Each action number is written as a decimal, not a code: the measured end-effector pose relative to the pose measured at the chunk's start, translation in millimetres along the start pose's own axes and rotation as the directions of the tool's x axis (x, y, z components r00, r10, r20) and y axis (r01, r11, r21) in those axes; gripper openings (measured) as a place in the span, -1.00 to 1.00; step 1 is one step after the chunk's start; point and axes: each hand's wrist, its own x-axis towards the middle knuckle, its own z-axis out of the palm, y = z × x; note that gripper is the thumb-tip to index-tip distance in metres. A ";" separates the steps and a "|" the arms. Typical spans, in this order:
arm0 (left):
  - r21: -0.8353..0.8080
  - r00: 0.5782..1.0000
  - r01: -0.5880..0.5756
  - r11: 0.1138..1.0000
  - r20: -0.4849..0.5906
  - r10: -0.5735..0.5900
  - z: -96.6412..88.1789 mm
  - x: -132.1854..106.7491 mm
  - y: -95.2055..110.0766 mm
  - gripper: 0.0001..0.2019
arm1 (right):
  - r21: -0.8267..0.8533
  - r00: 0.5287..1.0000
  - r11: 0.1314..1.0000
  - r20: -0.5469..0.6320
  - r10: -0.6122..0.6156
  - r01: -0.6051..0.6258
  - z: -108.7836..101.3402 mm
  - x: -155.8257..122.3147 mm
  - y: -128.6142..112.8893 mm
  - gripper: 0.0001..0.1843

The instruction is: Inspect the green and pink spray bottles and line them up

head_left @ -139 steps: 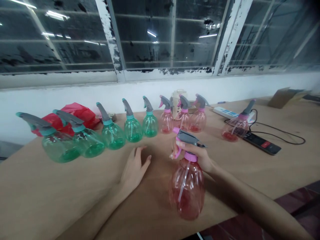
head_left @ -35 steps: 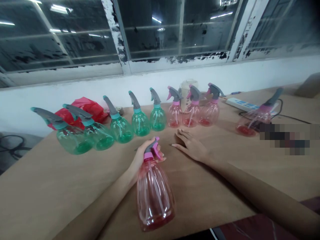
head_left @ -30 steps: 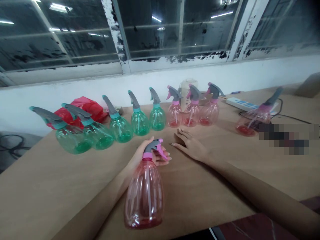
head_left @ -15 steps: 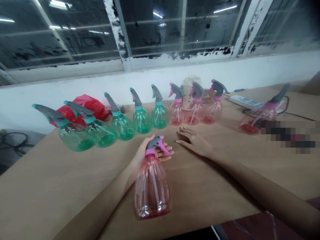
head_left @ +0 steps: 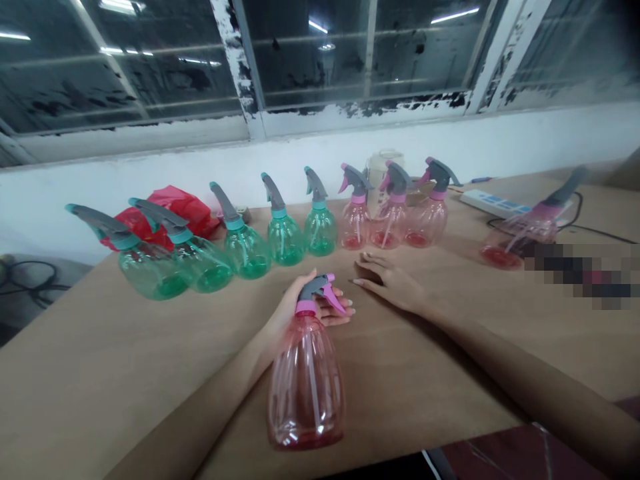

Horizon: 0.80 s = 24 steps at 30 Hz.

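"Head view: what is being held, and how?"

"The left hand (head_left: 289,310) grips a clear pink spray bottle (head_left: 307,393) at its neck. The thumb lies behind the grey spray head (head_left: 311,289); the fingers stretch out past the pink trigger (head_left: 334,300)."

"Does the bottle stand on the desk (head_left: 100,353)?"

"It is front and centre, over the near part. I cannot tell whether its base touches."

"And the right hand (head_left: 393,283)?"

"Palm down near the left one, fingers slightly spread and bent, just in front of three pink bottles (head_left: 389,230)."

"What else is around?"

"Five green bottles (head_left: 247,257) line up on the left, with a red plastic bag (head_left: 183,207) behind. Far right, another pink bottle (head_left: 523,233) sits beside a white power strip (head_left: 493,200)."
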 end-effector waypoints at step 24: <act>-0.023 0.999 0.007 1.000 -0.037 -0.007 -0.4 4.0 -0.2 -0.57 | -0.033 1.000 0.999 -0.004 0.001 -0.001 -0.3 -0.5 -1.5 -0.36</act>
